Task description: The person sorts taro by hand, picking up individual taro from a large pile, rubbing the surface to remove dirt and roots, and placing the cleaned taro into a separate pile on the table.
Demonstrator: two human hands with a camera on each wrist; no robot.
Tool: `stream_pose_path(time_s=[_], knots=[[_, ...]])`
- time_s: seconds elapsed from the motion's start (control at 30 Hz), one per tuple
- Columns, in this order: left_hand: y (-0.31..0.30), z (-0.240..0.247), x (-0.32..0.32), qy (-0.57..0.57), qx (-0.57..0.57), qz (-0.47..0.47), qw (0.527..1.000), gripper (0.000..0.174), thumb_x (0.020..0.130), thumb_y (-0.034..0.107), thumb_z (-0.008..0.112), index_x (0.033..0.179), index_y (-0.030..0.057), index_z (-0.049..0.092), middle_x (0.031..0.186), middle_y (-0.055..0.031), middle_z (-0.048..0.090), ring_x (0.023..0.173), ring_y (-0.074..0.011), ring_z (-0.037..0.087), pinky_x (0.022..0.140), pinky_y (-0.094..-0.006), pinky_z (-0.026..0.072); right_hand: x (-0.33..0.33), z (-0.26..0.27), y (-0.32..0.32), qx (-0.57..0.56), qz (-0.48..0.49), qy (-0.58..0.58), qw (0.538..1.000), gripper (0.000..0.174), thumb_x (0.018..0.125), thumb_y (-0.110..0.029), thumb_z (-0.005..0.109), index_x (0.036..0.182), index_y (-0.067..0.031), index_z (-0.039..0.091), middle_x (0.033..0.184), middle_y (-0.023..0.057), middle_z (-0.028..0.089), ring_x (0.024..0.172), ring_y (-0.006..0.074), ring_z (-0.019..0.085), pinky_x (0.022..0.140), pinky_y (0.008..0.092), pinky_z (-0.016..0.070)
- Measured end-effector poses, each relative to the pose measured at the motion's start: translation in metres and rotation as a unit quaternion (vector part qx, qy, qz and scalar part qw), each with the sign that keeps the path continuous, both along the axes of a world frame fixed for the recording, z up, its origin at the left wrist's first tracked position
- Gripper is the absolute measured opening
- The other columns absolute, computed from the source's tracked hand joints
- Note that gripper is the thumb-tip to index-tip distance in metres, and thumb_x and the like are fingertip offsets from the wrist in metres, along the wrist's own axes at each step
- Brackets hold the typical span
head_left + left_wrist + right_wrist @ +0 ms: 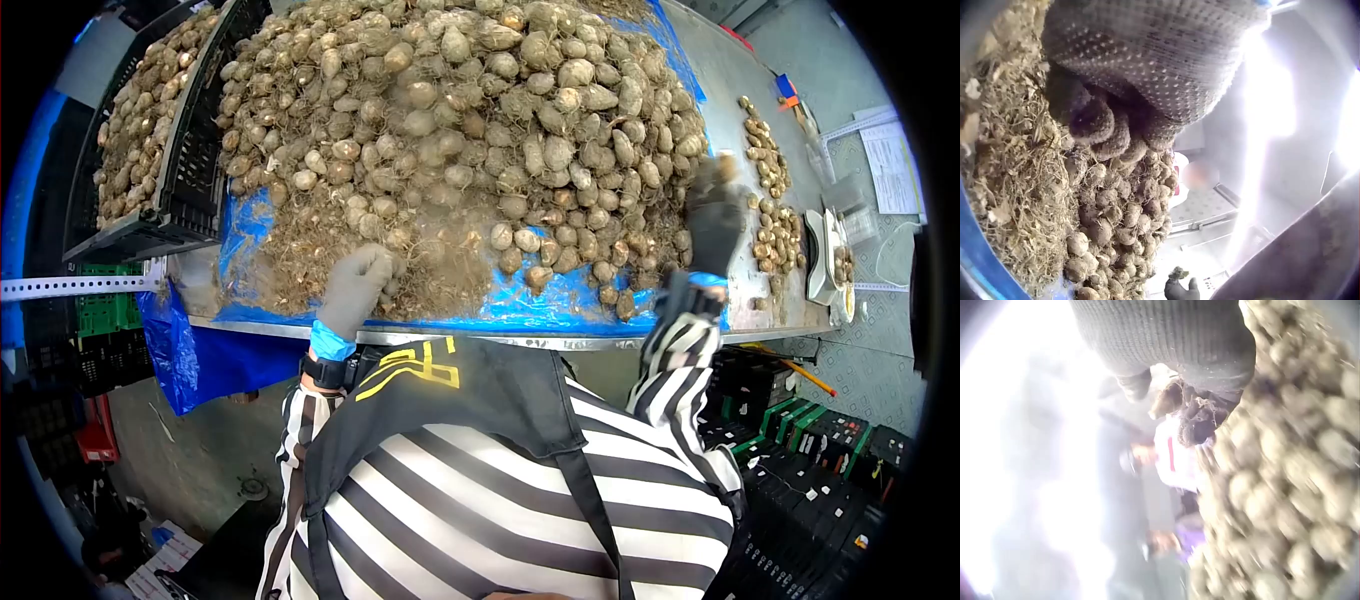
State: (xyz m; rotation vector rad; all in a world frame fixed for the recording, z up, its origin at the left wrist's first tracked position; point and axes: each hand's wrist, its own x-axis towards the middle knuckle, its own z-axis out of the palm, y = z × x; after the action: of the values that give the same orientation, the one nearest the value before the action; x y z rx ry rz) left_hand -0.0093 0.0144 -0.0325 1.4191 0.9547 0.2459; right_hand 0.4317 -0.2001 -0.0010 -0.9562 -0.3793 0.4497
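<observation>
We hold our gloved left hand (358, 290) with its fingers curled in closely, above the root debris (440, 275). Our gloved right hand (715, 225) grips a small, rooty tuber (1167, 400) beside the right side of the tuber pile (530, 110).

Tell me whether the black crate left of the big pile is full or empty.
Full, or close to it: the head view shows tubers covering the visible inside of the black crate, hiding its floor.

Printed sheet (893, 165), dark crates (800, 510), yellow-orange pole (806, 377)
</observation>
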Motion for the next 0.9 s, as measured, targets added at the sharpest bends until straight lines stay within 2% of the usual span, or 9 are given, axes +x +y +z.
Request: stream_pose_path(time_s=[0.1, 0.17, 0.2, 0.27, 0.3, 0.6, 0.7, 0.8, 0.9], knots=[[-0.002, -0.009, 0.002, -0.026, 0.007, 0.029, 0.999, 0.02, 0.097, 0.016, 0.052, 0.101, 0.0039, 0.068, 0.075, -0.0004, 0.061, 0.066, -0.0073, 0.055, 0.059, -0.0228, 0.0469, 0.049, 0.013, -0.03, 0.086, -0.048, 0.026, 0.995, 0.054, 0.106, -0.039, 0.032, 0.141, 0.0016, 0.039, 0.135, 0.0244, 0.052, 0.12, 0.0291, 0.056, 0.104, 0.0388, 0.0466], [-0.006, -0.009, 0.007, -0.031, -0.002, 0.053, 0.998, 0.02, 0.096, 0.013, 0.053, 0.105, 0.0039, 0.068, 0.078, -0.0007, 0.062, 0.068, -0.0075, 0.056, 0.062, -0.0227, 0.0474, 0.029, -0.004, -0.023, -0.109, -0.052, -0.196, 0.973, 0.04, 0.105, -0.023, 0.042, 0.141, -0.0065, 0.046, 0.129, 0.0171, 0.059, 0.115, 0.0188, 0.06, 0.096, 0.0326, 0.0504], [-0.006, -0.008, 0.01, -0.036, -0.003, 0.066, 0.997, 0.02, 0.095, 0.012, 0.054, 0.107, 0.0039, 0.068, 0.079, -0.0008, 0.062, 0.069, -0.0077, 0.057, 0.063, -0.0227, 0.0476, -0.003, 0.002, -0.017, -0.284, -0.003, -0.318, 0.905, 0.036, 0.104, -0.017, 0.047, 0.137, -0.0051, 0.05, 0.112, 0.0117, 0.067, 0.094, 0.0163, 0.066, 0.079, 0.0292, 0.0555], [-0.004, -0.008, 0.01, -0.008, 0.005, 0.039, 0.999, 0.022, 0.094, 0.009, 0.054, 0.11, 0.0031, 0.067, 0.081, -0.0011, 0.063, 0.07, -0.0079, 0.057, 0.064, -0.0231, 0.048, -0.052, -0.023, 0.016, -0.284, 0.117, -0.232, 0.923, 0.038, 0.098, -0.027, 0.058, 0.129, -0.0054, 0.06, 0.093, 0.0053, 0.069, 0.075, 0.0115, 0.063, 0.065, 0.0236, 0.0514], [-0.004, -0.008, 0.008, 0.007, 0.009, 0.026, 1.0, 0.023, 0.093, 0.008, 0.054, 0.112, 0.0027, 0.067, 0.082, -0.0013, 0.063, 0.071, -0.008, 0.058, 0.065, -0.0232, 0.0481, -0.09, -0.024, 0.031, -0.334, 0.157, -0.22, 0.903, 0.022, 0.093, -0.023, 0.06, 0.099, -0.0066, 0.073, 0.099, 0.0057, 0.071, 0.085, 0.0152, 0.067, 0.072, 0.0267, 0.0547], [-0.011, -0.006, 0.009, 0.011, -0.012, -0.022, 1.0, 0.028, 0.092, 0.008, 0.056, 0.117, 0.0003, 0.066, 0.089, -0.0032, 0.067, 0.074, -0.009, 0.06, 0.068, -0.0247, 0.0493, -0.198, -0.08, 0.086, -0.462, 0.152, -0.574, 0.658, 0.034, 0.082, -0.031, 0.069, 0.112, -0.0148, 0.07, 0.092, 0.014, 0.067, 0.084, 0.0312, 0.067, 0.07, 0.0401, 0.0523], [-0.012, 0.001, 0.013, 0.007, 0.021, -0.03, 0.999, 0.028, 0.091, 0.009, 0.056, 0.116, -0.0008, 0.065, 0.088, -0.0049, 0.067, 0.072, -0.0103, 0.062, 0.066, -0.025, 0.0504, -0.197, -0.075, 0.093, -0.464, 0.186, -0.549, 0.67, 0.037, 0.085, -0.028, 0.067, 0.118, -0.0106, 0.067, 0.094, 0.0137, 0.068, 0.08, 0.0267, 0.067, 0.068, 0.0381, 0.0527], [-0.014, 0.003, 0.014, 0.0, 0.072, -0.051, 0.996, 0.029, 0.089, 0.008, 0.059, 0.116, 0.0006, 0.066, 0.09, -0.0048, 0.067, 0.076, -0.0101, 0.062, 0.07, -0.0251, 0.0507, -0.198, -0.053, 0.094, -0.314, 0.325, -0.314, 0.835, 0.042, 0.09, -0.026, 0.061, 0.126, -0.0053, 0.062, 0.097, 0.0086, 0.07, 0.077, 0.0179, 0.065, 0.067, 0.0325, 0.0525], [-0.017, 0.014, 0.018, -0.023, 0.1, -0.049, 0.993, 0.038, 0.085, 0.004, 0.061, 0.123, 0.0021, 0.063, 0.101, -0.0063, 0.066, 0.083, -0.0099, 0.06, 0.078, -0.0258, 0.0508, -0.203, -0.022, 0.095, -0.232, 0.468, -0.04, 0.852, 0.043, 0.095, -0.024, 0.053, 0.131, -0.0016, 0.058, 0.104, 0.0053, 0.068, 0.079, 0.0118, 0.061, 0.068, 0.0275, 0.0515]])
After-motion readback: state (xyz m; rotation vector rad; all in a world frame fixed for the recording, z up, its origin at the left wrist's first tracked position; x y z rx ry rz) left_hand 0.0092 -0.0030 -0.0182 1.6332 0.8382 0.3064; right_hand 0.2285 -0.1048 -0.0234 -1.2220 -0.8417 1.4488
